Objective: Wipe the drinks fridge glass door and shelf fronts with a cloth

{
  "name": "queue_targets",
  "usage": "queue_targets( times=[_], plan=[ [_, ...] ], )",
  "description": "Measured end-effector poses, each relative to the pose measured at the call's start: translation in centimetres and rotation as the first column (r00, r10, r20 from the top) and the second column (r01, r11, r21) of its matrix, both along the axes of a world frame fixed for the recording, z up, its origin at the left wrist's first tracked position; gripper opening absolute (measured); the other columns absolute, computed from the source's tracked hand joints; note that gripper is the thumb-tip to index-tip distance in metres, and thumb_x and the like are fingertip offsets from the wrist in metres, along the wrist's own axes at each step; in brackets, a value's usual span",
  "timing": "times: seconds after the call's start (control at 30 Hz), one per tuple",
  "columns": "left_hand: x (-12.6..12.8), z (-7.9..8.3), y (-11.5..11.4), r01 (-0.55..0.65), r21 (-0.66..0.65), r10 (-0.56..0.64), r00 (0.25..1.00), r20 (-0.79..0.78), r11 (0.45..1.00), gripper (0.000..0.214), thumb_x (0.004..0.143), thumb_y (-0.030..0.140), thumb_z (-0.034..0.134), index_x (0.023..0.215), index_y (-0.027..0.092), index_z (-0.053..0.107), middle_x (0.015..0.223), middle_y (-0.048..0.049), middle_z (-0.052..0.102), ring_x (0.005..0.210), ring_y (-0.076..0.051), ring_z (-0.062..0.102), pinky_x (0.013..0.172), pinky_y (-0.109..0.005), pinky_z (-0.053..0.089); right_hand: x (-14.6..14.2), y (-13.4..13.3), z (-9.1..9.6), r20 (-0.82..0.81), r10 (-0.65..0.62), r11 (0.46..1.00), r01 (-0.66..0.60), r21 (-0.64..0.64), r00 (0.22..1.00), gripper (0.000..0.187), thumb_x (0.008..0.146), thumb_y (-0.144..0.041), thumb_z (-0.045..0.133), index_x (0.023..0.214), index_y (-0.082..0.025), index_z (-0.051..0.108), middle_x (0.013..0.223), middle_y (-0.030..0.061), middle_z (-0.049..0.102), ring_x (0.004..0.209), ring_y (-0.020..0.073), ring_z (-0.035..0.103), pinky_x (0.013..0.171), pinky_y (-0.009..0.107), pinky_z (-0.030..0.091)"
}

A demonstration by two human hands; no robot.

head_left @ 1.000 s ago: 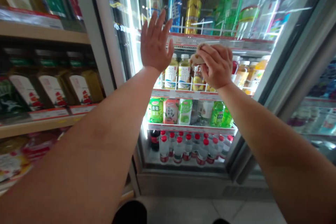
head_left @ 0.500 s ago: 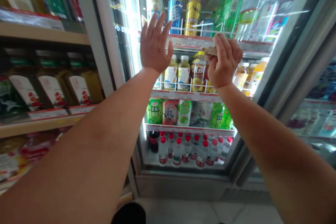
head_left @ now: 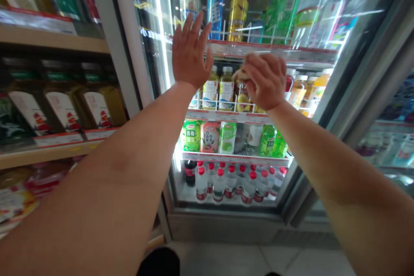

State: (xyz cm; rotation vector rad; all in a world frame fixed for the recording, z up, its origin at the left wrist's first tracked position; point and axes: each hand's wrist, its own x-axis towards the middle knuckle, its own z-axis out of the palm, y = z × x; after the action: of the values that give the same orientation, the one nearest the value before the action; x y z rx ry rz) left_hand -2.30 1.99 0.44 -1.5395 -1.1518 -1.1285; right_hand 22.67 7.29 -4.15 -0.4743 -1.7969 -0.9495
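Observation:
My left hand (head_left: 190,54) is flat and open, fingers spread, pressed against the glass door (head_left: 155,51) of a lit drinks cooler. My right hand (head_left: 264,81) is closed on a small crumpled cloth (head_left: 241,74), pressed to the same glass at the height of the second shelf. Behind the glass stand cans (head_left: 215,13) on the top shelf, yellow bottles (head_left: 211,88) under them, green bottles (head_left: 192,136) lower down and red-capped water bottles (head_left: 220,183) at the bottom.
A wooden shelf unit (head_left: 51,43) with bottles and cartons stands to the left of the cooler. Another cooler door (head_left: 384,108) lies at the right. Pale floor tiles (head_left: 291,261) show below.
My right hand with the cloth went up and right toward the top shelf rail, then came back down and left on the glass. My left hand stayed in place.

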Motion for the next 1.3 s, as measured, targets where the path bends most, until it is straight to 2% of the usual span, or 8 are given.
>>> queue_targets(
  times=[0.1,0.27,0.33,0.53,0.63,0.93,1.17,1.3],
  plan=[
    [0.1,0.0,-0.1,-0.066,0.013,0.066,0.998,-0.018,0.998,0.064,0.096,0.039,0.043,0.157,0.025,0.034,0.167,0.013,0.016,0.156,-0.013,0.003,0.132,-0.041,0.0,0.0,-0.8,-0.1,0.225,-0.025,0.998,0.036,-0.046,0.974,0.047,0.101,-0.041,0.04,0.146,-0.037,0.052,0.15,-0.0039,0.054,0.141,0.0279,0.045,0.12,0.054,0.031],
    [0.0,-0.1,0.0,-0.091,0.064,0.094,0.994,-0.053,0.994,0.062,0.097,0.033,0.044,0.157,0.023,0.034,0.167,0.0092,0.02,0.156,-0.014,0.006,0.132,-0.044,0.005,-0.1,0.4,0.1,-0.261,0.015,1.0,-0.014,0.006,0.965,0.055,0.102,-0.032,0.027,0.155,-0.03,0.043,0.153,0.0049,0.05,0.143,0.0346,0.042,0.116,0.063,0.031],
    [0.0,-0.1,0.0,-0.038,0.037,0.039,0.999,-0.03,0.999,0.062,0.097,0.036,0.044,0.157,0.027,0.033,0.167,0.0134,0.017,0.156,-0.014,0.004,0.132,-0.046,0.001,0.0,0.8,0.1,-0.316,0.019,1.0,-0.018,0.007,0.948,0.056,0.101,-0.03,0.027,0.155,-0.029,0.043,0.154,0.0063,0.049,0.143,0.0369,0.04,0.115,0.065,0.03],
    [0.2,0.0,-0.2,0.006,-0.034,-0.006,1.0,0.007,0.999,0.063,0.096,0.039,0.04,0.158,0.027,0.03,0.167,0.0149,0.011,0.156,-0.012,-0.003,0.133,-0.046,-0.006,0.2,-0.4,-0.3,0.123,0.004,0.999,0.001,-0.043,0.992,0.048,0.099,-0.042,0.043,0.146,-0.037,0.052,0.151,-0.002,0.054,0.141,0.0311,0.044,0.12,0.058,0.03],
    [0.2,0.0,-0.1,-0.006,-0.026,0.006,1.0,0.001,1.0,0.062,0.097,0.038,0.038,0.157,0.025,0.029,0.167,0.0153,0.01,0.156,-0.011,-0.003,0.132,-0.046,-0.007,0.1,-0.8,-0.3,0.171,-0.01,0.999,0.017,-0.036,0.985,0.046,0.1,-0.046,0.044,0.144,-0.036,0.055,0.15,-0.0025,0.055,0.14,0.0298,0.045,0.12,0.056,0.03],
    [-0.2,0.0,0.4,0.022,0.049,-0.021,1.0,-0.022,0.999,0.063,0.095,0.038,0.045,0.155,0.023,0.038,0.166,0.0136,0.019,0.156,-0.015,0.007,0.131,-0.041,0.0,0.0,0.8,-0.2,-0.296,0.099,0.995,-0.087,0.053,0.95,0.046,0.102,-0.031,0.032,0.138,-0.026,0.061,0.145,0.0063,0.058,0.136,0.0351,0.047,0.115,0.062,0.032],
    [-0.4,-0.2,0.8,-0.026,0.117,0.035,0.997,-0.07,0.993,0.06,0.097,0.032,0.046,0.156,0.024,0.036,0.166,0.0107,0.022,0.156,-0.014,0.008,0.131,-0.042,0.004,0.1,-0.3,-0.5,0.112,0.061,0.998,-0.062,0.006,0.992,0.039,0.102,-0.034,0.041,0.138,-0.034,0.058,0.144,-0.0008,0.059,0.135,0.0295,0.049,0.118,0.056,0.033],
    [-0.6,-0.1,0.9,-0.014,0.131,0.024,0.997,-0.078,0.991,0.059,0.097,0.031,0.044,0.155,0.02,0.038,0.166,0.0067,0.025,0.155,-0.017,0.01,0.13,-0.048,0.006,0.2,-0.3,-0.5,0.148,0.052,0.999,-0.052,-0.005,0.988,0.04,0.102,-0.033,0.043,0.14,-0.034,0.056,0.146,-0.0006,0.058,0.137,0.0304,0.048,0.118,0.057,0.032]
  ],
)
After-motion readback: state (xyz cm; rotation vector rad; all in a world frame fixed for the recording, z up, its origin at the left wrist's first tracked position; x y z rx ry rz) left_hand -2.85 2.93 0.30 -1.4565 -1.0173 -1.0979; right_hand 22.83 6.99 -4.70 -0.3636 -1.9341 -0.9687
